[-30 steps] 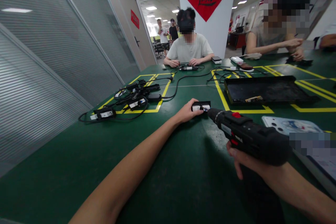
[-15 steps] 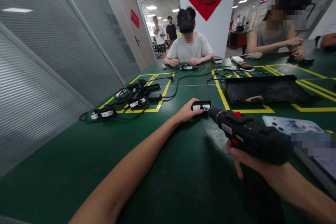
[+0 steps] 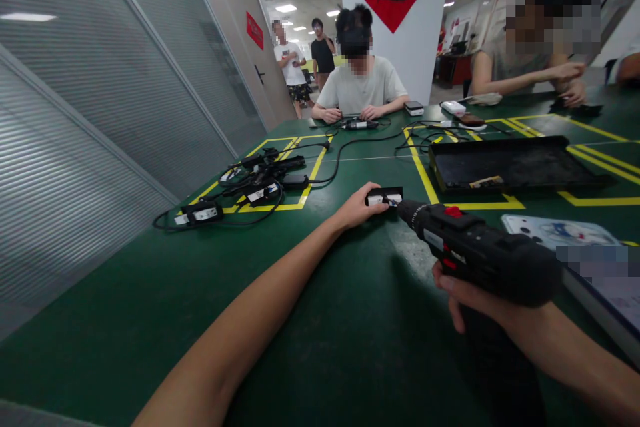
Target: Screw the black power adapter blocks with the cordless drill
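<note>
Green tabletop [image 3: 310, 353], yellow tape [image 3: 421, 177], glazed partition [image 3: 120, 73] left. Our left hand [image 3: 359, 206], arm [image 3: 275, 290] outstretched, grips the black-and-white part [image 3: 392, 193] mid-tabletop; right hand [image 3: 467, 297], near right, grips the drill [image 3: 480, 247] pointed at it.

The person's left arm [image 3: 270, 293] was bare and stretched well forward, slanting inward from the left. Its wrist [image 3: 341, 219] ran nearly straight into the left hand [image 3: 359, 207], which was closed in a grip, thumb [image 3: 377, 209] on the near side. From where I stood, the right forearm [image 3: 570, 343], bare too, angled in closer to the body, the right hand [image 3: 473, 293] wrapped in a firm, partly hidden hold.
</note>
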The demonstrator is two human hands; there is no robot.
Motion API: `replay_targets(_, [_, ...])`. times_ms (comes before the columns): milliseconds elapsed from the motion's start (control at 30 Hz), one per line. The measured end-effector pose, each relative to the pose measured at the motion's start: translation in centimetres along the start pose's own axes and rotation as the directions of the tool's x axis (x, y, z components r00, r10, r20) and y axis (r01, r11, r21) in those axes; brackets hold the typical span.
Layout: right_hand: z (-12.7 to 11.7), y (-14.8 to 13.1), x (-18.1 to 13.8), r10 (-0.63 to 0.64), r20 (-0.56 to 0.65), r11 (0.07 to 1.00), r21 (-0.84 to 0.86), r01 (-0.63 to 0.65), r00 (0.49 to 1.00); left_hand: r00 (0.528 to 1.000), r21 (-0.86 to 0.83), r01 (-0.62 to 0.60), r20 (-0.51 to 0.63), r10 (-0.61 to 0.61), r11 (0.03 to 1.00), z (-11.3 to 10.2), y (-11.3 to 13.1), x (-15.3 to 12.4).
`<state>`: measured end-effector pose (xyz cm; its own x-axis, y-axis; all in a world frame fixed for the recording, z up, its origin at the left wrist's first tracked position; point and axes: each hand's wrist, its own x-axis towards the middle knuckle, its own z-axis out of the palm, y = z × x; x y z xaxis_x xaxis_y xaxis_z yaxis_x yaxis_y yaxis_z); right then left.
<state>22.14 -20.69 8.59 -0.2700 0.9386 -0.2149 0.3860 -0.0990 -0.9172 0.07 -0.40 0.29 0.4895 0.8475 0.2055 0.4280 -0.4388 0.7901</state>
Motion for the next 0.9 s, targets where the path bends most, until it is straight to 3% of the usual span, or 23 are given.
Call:
replay_targets(467, [0.1,1.2,0.4,-0.004,-0.029,1.000,0.023,0.005,1.000,1.000,-0.012,0.030,-0.003,-0.030,0.999,-0.1,0.3,-0.1])
replay_targets(700, [0.1,0.5,0.2,0.011,-0.036,0.997,-0.074,-0.013,0.999,1.000,-0.034,0.012,-0.005,-0.012,0.999,0.0,-0.1,0.1])
replay_targets(900, [0.2,0.6,0.3,-0.009,-0.049,1.000,0.008,0.009,0.999,1.000,-0.040,0.011,-0.008,-0.011,0.999,0.0,-0.1,0.0])
